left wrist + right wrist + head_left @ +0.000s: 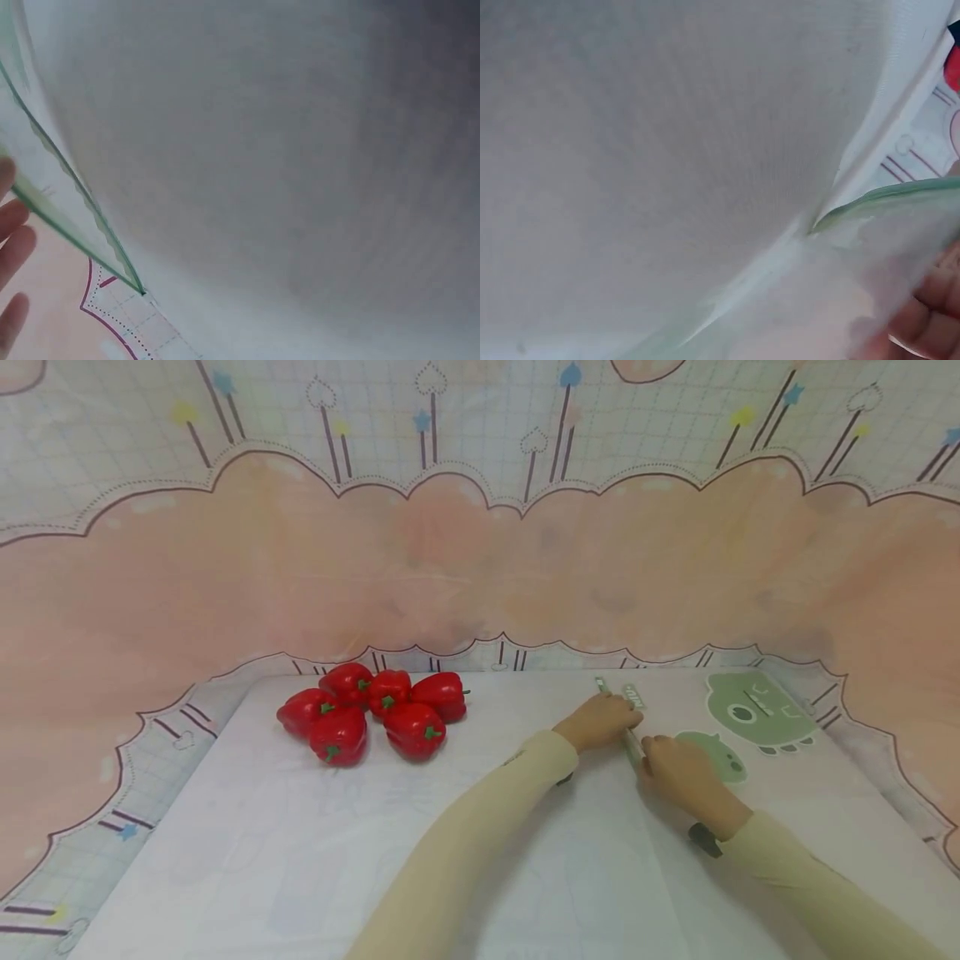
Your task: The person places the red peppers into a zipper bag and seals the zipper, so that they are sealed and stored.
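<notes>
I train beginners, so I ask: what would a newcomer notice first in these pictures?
Probably the six red bell peppers, clustered toward the far left of the white tabletop. Next, on the right, the clear bag with green cartoon prints, the left hand and right hand at its edge.

Peppers [384,692] on table [300,860], left of bag [759,720]

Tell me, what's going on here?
Someone's left hand and right hand are gripping one edge of what looks like a clear bag with green cartoon prints, on a white tabletop. Six red peppers sit bunched together off to the left, outside the bag and touched by neither hand.
</notes>
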Demonstrator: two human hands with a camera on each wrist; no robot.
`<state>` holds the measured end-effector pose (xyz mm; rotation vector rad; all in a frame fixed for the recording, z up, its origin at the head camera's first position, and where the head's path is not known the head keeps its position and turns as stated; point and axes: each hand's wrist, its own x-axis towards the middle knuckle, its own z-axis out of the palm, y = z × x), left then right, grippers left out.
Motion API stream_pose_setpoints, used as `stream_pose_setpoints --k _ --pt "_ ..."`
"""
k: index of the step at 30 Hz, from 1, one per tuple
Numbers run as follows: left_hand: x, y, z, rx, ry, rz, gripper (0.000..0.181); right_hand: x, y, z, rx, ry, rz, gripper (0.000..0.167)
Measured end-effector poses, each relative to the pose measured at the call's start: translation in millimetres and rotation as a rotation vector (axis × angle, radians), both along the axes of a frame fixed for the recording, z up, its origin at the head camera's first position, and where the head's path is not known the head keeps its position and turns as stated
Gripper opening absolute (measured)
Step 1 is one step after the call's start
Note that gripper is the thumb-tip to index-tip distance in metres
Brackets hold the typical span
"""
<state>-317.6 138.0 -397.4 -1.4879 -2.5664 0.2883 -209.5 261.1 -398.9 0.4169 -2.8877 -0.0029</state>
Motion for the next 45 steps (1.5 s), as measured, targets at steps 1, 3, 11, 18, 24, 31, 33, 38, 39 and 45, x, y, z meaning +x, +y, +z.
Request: stream_pose_setpoints --k 1,3,11,18,24,31,33,38,39,45 --pt "0.1 0.0 0.4 0.012 0.019 0.001 0.023 0.1 0.0 0.7 0.002 0.022 -0.002 0.012" --pt "0.1 -0.3 1.4 0.038 0.062 -0.001 0.023 0.8 -0.5 2.3 0.005 0.077 0.0 0.012" --pt "0.6 -2.4 1.7 0.128 0.165 -0.047 0.023 1.4 -1.8 2.7 0.037 0.276 0.044 0.014" --pt "4.3 -4.1 3.5 0.226 0.209 -0.101 0.016 -0.5 0.2 10.8 0.007 0.276 0.022 0.018" --pt "9.0 -6.6 7.2 0.302 0.264 -0.128 0.015 1.3 3.0 17.1 0.029 0.37 0.049 0.014" --pt "7.8 -12.6 9.4 0.386 0.333 -0.006 0.019 8.9 3.3 16.2 0.039 0.538 0.109 0.016" --pt "7.4 -14.5 10.0 0.42 0.345 -0.004 0.019 11.0 2.9 16.7 0.04 0.569 0.132 0.016" --pt "8.8 -16.8 13.1 0.486 0.371 -0.063 0.016 12.9 4.3 24.9 0.039 0.56 0.171 0.018" --pt "9.6 -17.1 14.3 0.497 0.383 -0.075 0.015 12.3 5.2 27.8 0.037 0.549 0.173 0.019" --pt "14.7 -18.8 20.7 0.56 0.448 -0.126 0.011 5.3 11.3 43.8 0.045 0.538 0.222 0.023"
